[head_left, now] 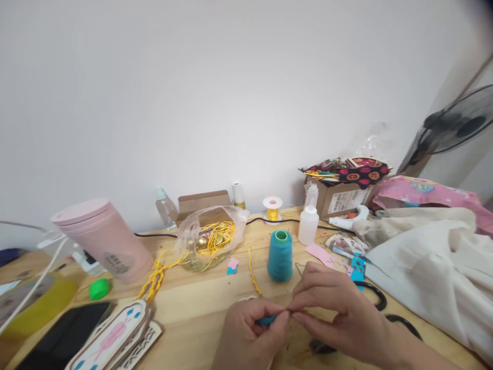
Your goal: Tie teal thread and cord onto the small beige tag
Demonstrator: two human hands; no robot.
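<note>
On your far left, the pink tumbler (103, 241) leans in the view with its lid on, its contents hidden. Moving right, there's the clear bottle (165, 209) with a mint cap, then the crumpled plastic bag (241, 221), mouth open, holding tangled yellow cord (223, 237) and golden balls (202, 242), with the small cardboard box (204, 199) just behind it.

Now your left hand (252, 329), low over the desk (188, 318): fingers curled, thumb and forefinger pinching the blue piece (266, 320). That piece sits inside your grasp, mostly covered, its end towards your other fingertips. Beyond it stands the teal thread cone (280, 259), upright, and right of that the white squeeze bottle (308, 226), nozzle up.

Here's your right hand (335, 303), reaching in from the right, wrist bent, fingertips meeting the left ones; whether they grip anything, I can't tell. Behind it, against the wall, the larger cardboard box (334, 198) has dark patterned fabric (362, 173) and yellow strands heaped at its top.
</note>
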